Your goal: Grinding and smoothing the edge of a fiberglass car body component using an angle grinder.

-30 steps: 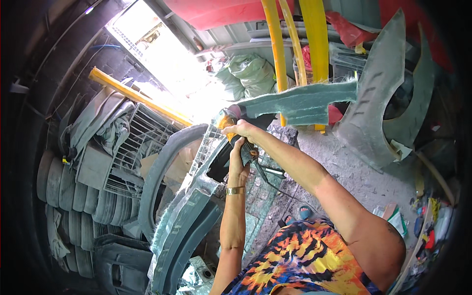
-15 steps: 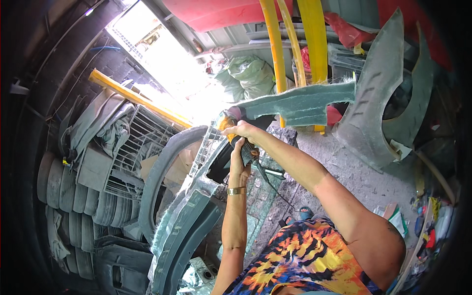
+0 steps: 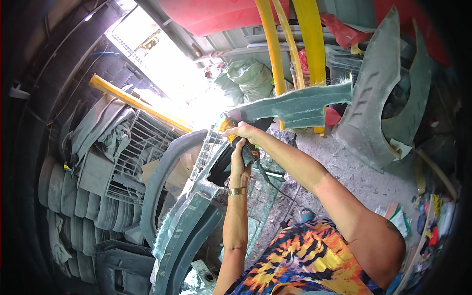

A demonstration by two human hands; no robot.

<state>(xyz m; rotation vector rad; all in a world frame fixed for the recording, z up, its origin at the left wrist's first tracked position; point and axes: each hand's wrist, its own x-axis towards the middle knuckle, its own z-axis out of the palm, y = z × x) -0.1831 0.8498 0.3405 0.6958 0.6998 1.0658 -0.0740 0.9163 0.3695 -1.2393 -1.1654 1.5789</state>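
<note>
Both of my hands are closed around a yellow and black angle grinder [image 3: 227, 124]. My left hand [image 3: 238, 153] wraps the rear of its body, and a metal-banded watch or bracelet sits on that wrist. My right hand [image 3: 243, 130] grips farther forward, near the head. The grinder's round disc [image 3: 235, 115] is against or very close to the edge of a grey-green fibreglass bumper-like panel [image 3: 300, 108]; contact cannot be made out. This panel has frayed edges and curves down to the lower left. A dark cord [image 3: 270, 182] trails from the tool.
Grey fender-like panels [image 3: 368, 98] lean at the right. Yellow strips [image 3: 311, 39] stand at the back beside pale green sacks [image 3: 250, 73]. Stacked dark curved parts [image 3: 81, 201], a wire rack [image 3: 132, 162] and a dark arch [image 3: 169, 162] fill the left. My sandalled feet [image 3: 306, 215] are below.
The view has shifted very slightly. Both hands keep their grip on the angle grinder, which stays at nearly the same spot on the panel's edge.
</note>
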